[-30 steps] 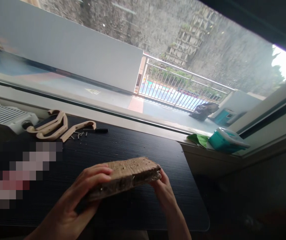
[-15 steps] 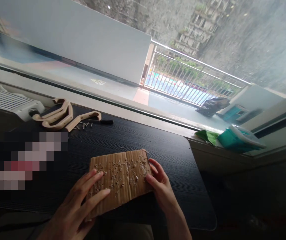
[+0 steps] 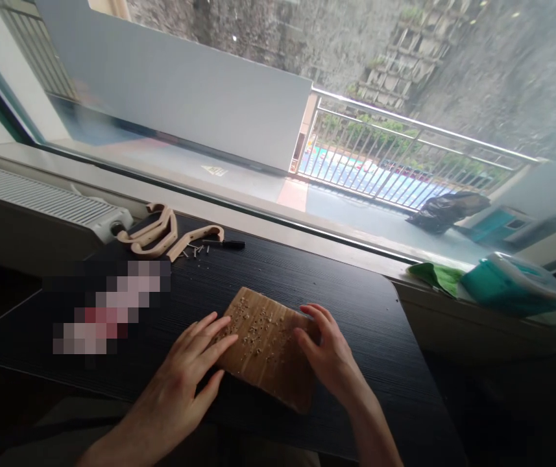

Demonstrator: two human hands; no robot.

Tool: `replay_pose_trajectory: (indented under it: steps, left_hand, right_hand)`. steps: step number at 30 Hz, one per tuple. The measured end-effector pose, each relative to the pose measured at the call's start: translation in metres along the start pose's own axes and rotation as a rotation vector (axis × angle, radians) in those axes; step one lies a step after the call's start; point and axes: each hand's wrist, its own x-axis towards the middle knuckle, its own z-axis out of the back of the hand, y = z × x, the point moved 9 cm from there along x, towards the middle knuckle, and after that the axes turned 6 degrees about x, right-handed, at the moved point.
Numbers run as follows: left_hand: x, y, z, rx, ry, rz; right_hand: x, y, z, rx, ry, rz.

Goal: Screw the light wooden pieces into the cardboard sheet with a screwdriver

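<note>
Head view, items on black table [image 3: 336,285]: one brown board [image 3: 270,353], pitted with small holes, lying flat at the near middle. Curved wooden pieces [image 3: 154,232], three as far as can be told, at the far left; small screws [image 3: 194,250] beside them, too small to count; one black-handled tool [image 3: 229,244]. Left hand [image 3: 185,383]: palm down, fingers spread, tips on the board's left edge. Right hand [image 3: 331,353]: flat, fingers together, pressing the board's right edge.

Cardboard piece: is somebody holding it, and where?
The cardboard piece lies flat on the table, not lifted. The left hand presses fingertips on its left edge; the right hand rests on its right edge.
</note>
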Motion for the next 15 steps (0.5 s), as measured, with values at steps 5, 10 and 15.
replay_pose_trajectory:
  steps: [5,10,15]
  left_hand:
    - [0.007,-0.005,-0.003,0.022,0.079,-0.011]
    - [0.005,0.002,-0.009,-0.026,0.022,-0.036]
    - [0.002,0.006,-0.008,-0.101,-0.034,-0.037]
  right_hand:
    - [0.011,0.017,-0.024,-0.041,0.120,0.037]
    - [0.046,0.055,-0.027,-0.158,0.149,0.170]
    - [0.102,0.093,-0.066,-0.299,0.200,0.249]
